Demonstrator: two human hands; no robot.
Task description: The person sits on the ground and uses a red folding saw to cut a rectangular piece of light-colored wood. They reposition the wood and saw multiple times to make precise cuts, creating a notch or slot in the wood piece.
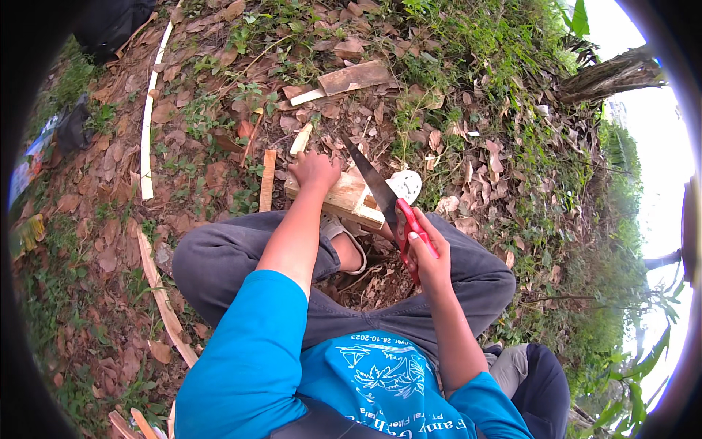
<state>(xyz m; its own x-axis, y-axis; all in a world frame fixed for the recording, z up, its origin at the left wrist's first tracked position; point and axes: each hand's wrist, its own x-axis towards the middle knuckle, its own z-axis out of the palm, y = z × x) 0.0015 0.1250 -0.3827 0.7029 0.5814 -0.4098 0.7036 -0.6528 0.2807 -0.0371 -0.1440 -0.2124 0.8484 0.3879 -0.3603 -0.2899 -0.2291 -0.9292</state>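
Observation:
My right hand [430, 252] is closed round the red handle of a handsaw [376, 183]. Its dark blade slants up and to the left, passing over the right end of a pale wooden block [347, 196]. Whether the teeth touch the wood, I cannot tell. My left hand [316, 172] grips the block's left part from above, fingers bent and partly hidden. A short pale wood strip [301, 138] pokes out just beyond those fingers. The block lies low in front of my crossed legs, between my sandalled foot [349, 247] and a white shoe [404, 186].
Dry leaves and grass cover the ground. A flat wood offcut [355, 77] lies ahead, and a short stick [268, 180] beside my left knee. Long wood strips [148, 139] stretch along the left. A tree trunk [613, 75] stands at the far right.

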